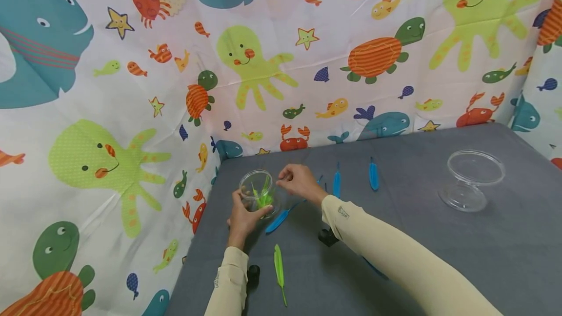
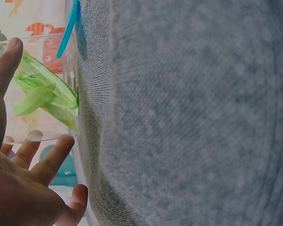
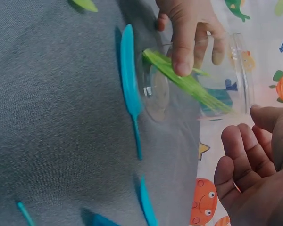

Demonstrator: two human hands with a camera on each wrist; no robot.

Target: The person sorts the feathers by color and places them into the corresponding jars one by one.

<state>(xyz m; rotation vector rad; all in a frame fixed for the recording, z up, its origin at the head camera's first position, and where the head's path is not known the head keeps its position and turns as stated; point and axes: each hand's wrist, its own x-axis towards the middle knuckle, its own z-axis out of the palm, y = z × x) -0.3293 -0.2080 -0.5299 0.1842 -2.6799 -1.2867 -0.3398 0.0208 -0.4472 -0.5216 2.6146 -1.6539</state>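
A clear jar [image 1: 248, 194] stands on the grey cloth with several light-green feathers [image 1: 265, 199] inside. My left hand [image 1: 243, 217] grips the jar's side; in the left wrist view the thumb and fingers lie on opposite sides of it. Close to the jar's rim is my right hand [image 1: 303, 182]. Its fingers [image 3: 236, 146] are loosely curled, with the thumb apart from them and nothing visible between. A blue feather [image 1: 277, 221] lies beside the jar's base. Nearer to me a single green feather [image 1: 279, 267] lies on the cloth.
More blue feathers [image 1: 337, 183] lie beyond my right hand, one [image 1: 373, 174] farther right. Another is partly hidden under my right sleeve [image 1: 395, 243]. A second clear container [image 1: 463, 196] stands at the far right. A printed curtain [image 1: 272, 126] borders the table's back and left.
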